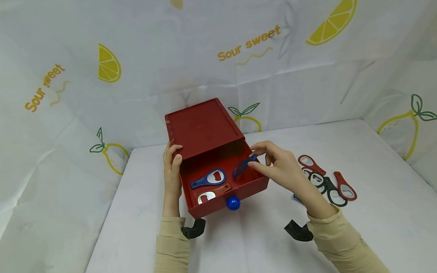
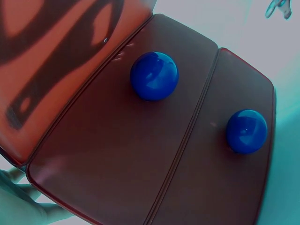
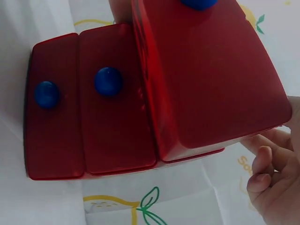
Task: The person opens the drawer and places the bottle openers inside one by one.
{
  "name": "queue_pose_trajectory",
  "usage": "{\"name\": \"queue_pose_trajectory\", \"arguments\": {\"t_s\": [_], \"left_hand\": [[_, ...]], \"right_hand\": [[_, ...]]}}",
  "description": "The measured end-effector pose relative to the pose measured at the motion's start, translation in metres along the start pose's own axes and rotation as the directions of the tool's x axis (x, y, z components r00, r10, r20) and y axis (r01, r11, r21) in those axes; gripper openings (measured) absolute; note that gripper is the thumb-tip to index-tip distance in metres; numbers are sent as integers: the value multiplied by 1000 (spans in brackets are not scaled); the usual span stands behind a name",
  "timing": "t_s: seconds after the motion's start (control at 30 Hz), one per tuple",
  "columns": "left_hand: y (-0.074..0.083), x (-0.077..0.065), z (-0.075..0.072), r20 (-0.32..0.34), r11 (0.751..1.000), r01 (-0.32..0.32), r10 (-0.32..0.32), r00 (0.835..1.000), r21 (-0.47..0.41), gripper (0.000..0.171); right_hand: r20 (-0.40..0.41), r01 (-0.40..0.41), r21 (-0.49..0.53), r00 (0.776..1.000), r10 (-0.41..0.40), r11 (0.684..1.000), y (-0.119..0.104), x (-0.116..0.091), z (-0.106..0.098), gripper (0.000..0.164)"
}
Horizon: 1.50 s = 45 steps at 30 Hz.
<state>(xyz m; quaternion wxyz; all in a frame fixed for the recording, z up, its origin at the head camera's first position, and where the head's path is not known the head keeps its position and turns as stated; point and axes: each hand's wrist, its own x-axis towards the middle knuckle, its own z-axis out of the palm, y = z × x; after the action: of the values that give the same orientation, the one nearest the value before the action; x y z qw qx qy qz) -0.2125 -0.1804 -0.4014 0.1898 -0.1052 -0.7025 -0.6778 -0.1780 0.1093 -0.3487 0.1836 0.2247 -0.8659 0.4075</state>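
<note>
The head view is showing what neither wrist view does: the inside of the drawer [image 1: 210, 208], which is standing out from the red cabinet [image 1: 203, 127]. A blue opener [image 1: 208, 179] and a red opener [image 1: 219, 190] are lying in it. The right hand [image 1: 279, 164] is pinching the held opener [image 1: 241, 164], also blue, between thumb and fingertips, tilted over the drawer's right part; whether it is touching the floor there, I cannot tell. The left hand [image 1: 172, 170] is gripping the cabinet's left edge, fingers curving onto the top; how tightly they are pressing, I cannot tell.

The wrist views are adding the closed middle drawer [image 2: 103, 145] and bottom drawer [image 2: 211, 178]. Only the left wrist view is catching dark shapes [image 2: 61, 65] showing through the drawer's orange-looking underside.

Counting, three drawers and three blue knobs [image 3: 108, 81] are appearing in the right wrist view. On the table [image 1: 265, 239], right of the cabinet, a pile [image 1: 316, 179] is overlapping: at least two red and two black openers, plus a blue edge; the exact number is staying hidden. Two sleeves [image 1: 348, 236] are showing, and two lemon slices are decorating the sheet [image 1: 193, 41].
</note>
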Motion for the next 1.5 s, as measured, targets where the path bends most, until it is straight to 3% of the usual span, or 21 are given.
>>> {"name": "queue_pose_trajectory", "arguments": {"t_s": [0.13,0.27,0.37,0.5,0.63,0.73,0.8,1.03,1.5], "left_hand": [[6,-1,1,-2,1000,5,-5,1000,7,38],[6,-1,0,-2,1000,14,-14,1000,1,38],[4,-1,0,4,1000,26,-26,1000,-6,37],[19,-4,4,5,999,39,-39,999,1,38],[31,-8,7,-6,999,39,-39,999,10,38],[31,-8,8,-5,999,40,-40,999,6,38],[25,-6,6,-3,999,40,-40,999,-1,38],[3,0,1,-11,999,35,-35,999,-2,38],[-1,0,0,-5,1000,11,-11,1000,-2,40]], "right_hand": [[142,14,-76,990,-3,997,-7,9,-7,41],[284,26,-153,959,18,988,-14,16,-13,37],[349,28,-192,936,42,981,-17,20,-14,36],[414,62,-244,909,46,968,-22,26,-15,39],[504,67,-292,859,93,954,-28,31,-14,45],[557,52,-301,820,131,952,-29,34,-13,47],[573,44,-298,807,141,954,-29,34,-13,48],[594,45,-290,791,143,956,-28,36,-12,49],[601,16,-298,780,174,955,-29,37,-13,51]]}}
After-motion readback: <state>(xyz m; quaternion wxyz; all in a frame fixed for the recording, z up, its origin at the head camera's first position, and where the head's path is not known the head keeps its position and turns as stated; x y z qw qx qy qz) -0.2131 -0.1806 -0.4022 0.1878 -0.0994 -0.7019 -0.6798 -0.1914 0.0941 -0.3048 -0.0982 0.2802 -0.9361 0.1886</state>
